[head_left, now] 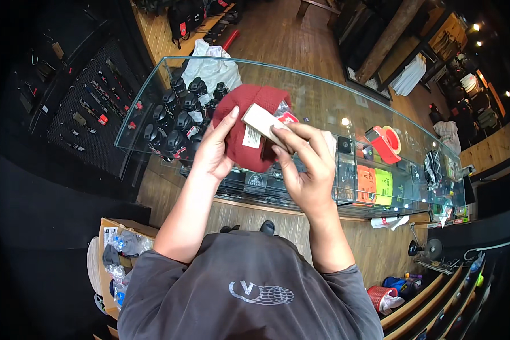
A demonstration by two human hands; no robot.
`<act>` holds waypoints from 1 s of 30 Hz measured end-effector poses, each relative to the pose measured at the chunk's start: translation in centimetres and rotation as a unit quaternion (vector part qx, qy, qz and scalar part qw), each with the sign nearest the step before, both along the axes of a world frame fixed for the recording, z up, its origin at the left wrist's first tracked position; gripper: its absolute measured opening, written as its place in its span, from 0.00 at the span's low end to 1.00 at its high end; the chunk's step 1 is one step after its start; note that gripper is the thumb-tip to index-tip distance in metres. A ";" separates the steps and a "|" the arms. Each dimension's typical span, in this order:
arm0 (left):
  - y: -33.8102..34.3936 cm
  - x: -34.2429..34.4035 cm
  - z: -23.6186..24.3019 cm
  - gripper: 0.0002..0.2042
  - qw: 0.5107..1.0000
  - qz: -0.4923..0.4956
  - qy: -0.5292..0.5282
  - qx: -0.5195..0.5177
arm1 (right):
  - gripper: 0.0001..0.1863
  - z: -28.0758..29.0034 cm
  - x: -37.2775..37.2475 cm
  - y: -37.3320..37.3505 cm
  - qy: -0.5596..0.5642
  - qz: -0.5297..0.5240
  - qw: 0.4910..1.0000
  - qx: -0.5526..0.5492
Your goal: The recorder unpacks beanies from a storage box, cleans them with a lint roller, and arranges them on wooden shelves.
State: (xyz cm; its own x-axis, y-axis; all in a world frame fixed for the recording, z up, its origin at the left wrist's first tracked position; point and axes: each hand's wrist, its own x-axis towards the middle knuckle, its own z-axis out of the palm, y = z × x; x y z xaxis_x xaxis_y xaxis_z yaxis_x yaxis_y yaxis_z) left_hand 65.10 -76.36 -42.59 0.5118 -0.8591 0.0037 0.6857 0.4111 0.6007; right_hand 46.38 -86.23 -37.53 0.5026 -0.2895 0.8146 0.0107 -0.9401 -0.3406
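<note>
A maroon knitted item, apparently a beanie, is held up over the glass counter. My left hand grips its left side, thumb on the front. A cream, flat rectangular tag or card lies across it, and my right hand has its fingers closed on that piece's right end. Below the card a small white label shows on the knit, and a red-and-white tag peeks out at the upper right.
The glass display counter bears black round items, a white bag and a red tape dispenser. A cardboard box of bagged goods stands lower left. Wooden slatted shelving and a small fan are lower right.
</note>
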 end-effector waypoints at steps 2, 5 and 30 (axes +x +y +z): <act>0.1 -0.3 -1.0 0.27 1.000 -0.012 0.029 0.002 | 0.22 0.0 0.5 -0.4 -0.001 -0.015 1.000 -0.011; 0.2 0.3 -2.8 0.26 0.999 0.002 0.033 0.010 | 0.21 1.3 0.0 0.1 0.038 -0.005 0.999 -0.018; 0.3 1.2 -1.1 0.23 0.993 0.084 0.083 -0.015 | 0.20 4.4 -2.8 -0.5 0.091 0.110 0.990 -0.005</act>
State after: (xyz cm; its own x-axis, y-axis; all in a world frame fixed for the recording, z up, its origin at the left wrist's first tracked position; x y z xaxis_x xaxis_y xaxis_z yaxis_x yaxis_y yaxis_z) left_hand 66.28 -76.06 -43.73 0.6431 -0.7627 -0.0688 0.6950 0.5436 0.4705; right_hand 43.54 -86.74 -33.09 0.6919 -0.1479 0.7067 0.1552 -0.9254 -0.3457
